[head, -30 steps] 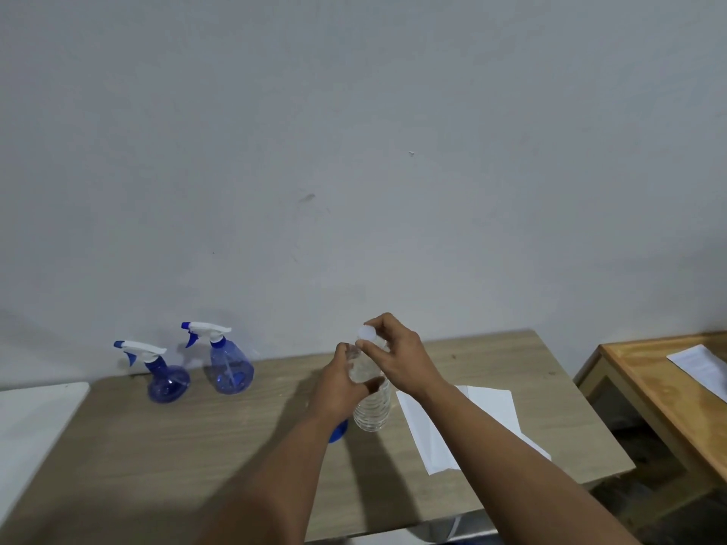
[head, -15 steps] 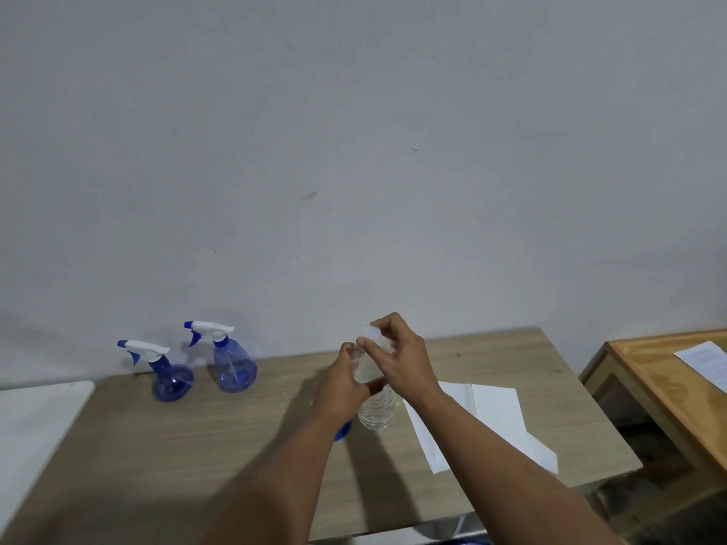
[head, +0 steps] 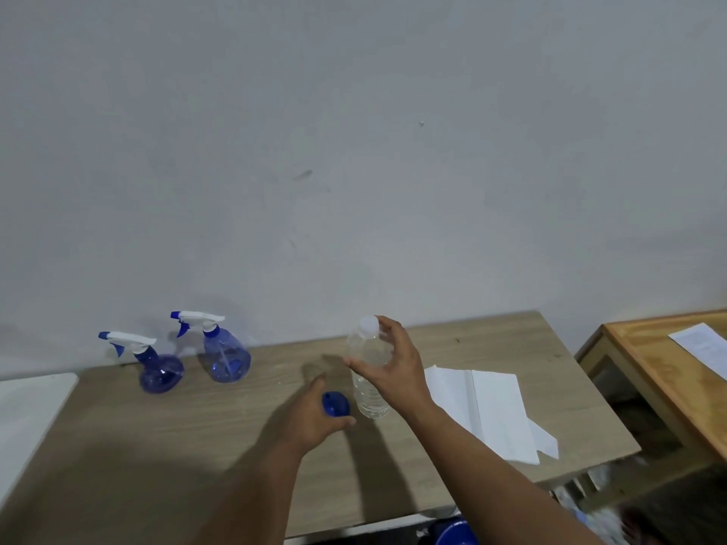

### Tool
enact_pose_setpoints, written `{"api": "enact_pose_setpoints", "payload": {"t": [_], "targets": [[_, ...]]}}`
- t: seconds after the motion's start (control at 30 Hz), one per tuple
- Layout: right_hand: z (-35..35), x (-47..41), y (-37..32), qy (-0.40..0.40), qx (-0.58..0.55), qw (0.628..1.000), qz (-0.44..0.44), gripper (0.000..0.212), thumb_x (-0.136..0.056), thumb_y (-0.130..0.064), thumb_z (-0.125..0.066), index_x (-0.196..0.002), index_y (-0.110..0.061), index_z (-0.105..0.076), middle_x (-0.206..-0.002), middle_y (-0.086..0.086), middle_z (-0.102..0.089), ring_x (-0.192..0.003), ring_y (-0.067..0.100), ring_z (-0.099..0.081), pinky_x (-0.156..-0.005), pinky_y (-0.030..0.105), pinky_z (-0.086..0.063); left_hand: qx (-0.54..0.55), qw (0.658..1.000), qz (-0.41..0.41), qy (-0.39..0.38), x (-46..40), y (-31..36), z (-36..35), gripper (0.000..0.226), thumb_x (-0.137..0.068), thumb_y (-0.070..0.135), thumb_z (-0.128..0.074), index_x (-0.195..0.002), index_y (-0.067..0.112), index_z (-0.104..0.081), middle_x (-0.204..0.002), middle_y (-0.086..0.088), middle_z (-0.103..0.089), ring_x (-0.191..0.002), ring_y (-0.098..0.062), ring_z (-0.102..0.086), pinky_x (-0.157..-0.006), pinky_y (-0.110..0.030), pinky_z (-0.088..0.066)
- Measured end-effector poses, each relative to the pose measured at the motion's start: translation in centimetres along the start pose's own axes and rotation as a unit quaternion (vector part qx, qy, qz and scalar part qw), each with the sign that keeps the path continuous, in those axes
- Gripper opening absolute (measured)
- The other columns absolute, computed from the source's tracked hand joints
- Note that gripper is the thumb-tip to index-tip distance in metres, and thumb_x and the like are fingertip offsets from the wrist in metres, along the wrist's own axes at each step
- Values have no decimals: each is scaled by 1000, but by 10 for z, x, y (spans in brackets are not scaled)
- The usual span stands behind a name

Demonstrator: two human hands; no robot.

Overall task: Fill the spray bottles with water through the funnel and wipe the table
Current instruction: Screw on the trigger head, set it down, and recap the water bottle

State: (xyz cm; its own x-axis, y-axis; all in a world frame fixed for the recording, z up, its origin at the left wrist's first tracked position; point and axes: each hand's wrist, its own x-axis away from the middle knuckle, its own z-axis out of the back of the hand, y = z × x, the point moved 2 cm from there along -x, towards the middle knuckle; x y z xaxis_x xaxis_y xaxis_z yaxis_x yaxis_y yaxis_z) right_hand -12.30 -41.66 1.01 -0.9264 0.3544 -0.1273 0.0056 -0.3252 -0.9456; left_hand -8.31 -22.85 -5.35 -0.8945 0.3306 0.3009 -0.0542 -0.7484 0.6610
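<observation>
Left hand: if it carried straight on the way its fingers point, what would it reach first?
The left hand points away from the person towards the wall, with the blue funnel right at its fingertips, so that likely comes first. Contact is unclear. The water bottle stands just to the right.

Bare room: plain wall [head: 354,151], wooden tables [head: 157,446].

Both forearms are bare to the frame's near edge, and the left hand [head: 314,420] and right hand [head: 393,367] wear nothing.
</observation>
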Motion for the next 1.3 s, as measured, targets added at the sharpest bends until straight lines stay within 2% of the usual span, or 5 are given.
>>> {"api": "enact_pose_setpoints", "payload": {"t": [0.23, 0.4, 0.6, 1.13, 1.3], "targets": [[-6, 4, 28, -16, 18, 998, -53, 91, -64, -48, -97, -137, -49, -43, -130, -29, -58, -123, -6, -56, -93, 12, -48, -107, 994, 6, 7, -30, -62, -34, 114, -51, 83, -70, -147, 32, -36, -154, 10, -42, -134, -13, -51, -104, -36, -48], [-10, 9, 52, -22, 35, 994, -97, 77, -68, -42, -97, -123, -53, -46, -118, -41, -58, -112, -14, -59, -82, 10, -51, -120, 991, -39, 34, -41, -62, -45, 99, -73, 62, -77, -154, 23, -35, -161, 6, -35, -149, -14, -32, -116, -32, -37], [-16, 13, 65, -11, 38, 993, -112, 68, -72, -30, -95, -116, -52, -48, -111, -39, -63, -104, -12, -63, -78, 9, -52, -110, 990, -49, 68, -38, -65, -41, 85, -73, 58, -78, -145, 23, -50, -145, 6, -56, -129, -16, -57, -104, -31, -46], [-55, -75, 63, 44, -2, 995, -90, 62, -74, -16, -94, -126, -24, -59, -112, -22, -66, -101, -18, -60, -80, 3, -45, -113, 989, -60, 77, -108, -50, 26, 70, -76, 38, -82, -138, 23, -54, -135, 8, -60, -119, -20, -59, -85, -26, -40], [-77, -111, 67, 30, -5, 997, -76, 64, -77, -18, -93, -127, -25, -55, -114, -22, -65, -100, -19, -60, -79, 2, -45, -115, 986, -73, 92, -137, -60, 26, 71, -72, 47, -81, -135, 28, -55, -131, 9, -62, -118, -19, -59, -96, -34, -48]]}}
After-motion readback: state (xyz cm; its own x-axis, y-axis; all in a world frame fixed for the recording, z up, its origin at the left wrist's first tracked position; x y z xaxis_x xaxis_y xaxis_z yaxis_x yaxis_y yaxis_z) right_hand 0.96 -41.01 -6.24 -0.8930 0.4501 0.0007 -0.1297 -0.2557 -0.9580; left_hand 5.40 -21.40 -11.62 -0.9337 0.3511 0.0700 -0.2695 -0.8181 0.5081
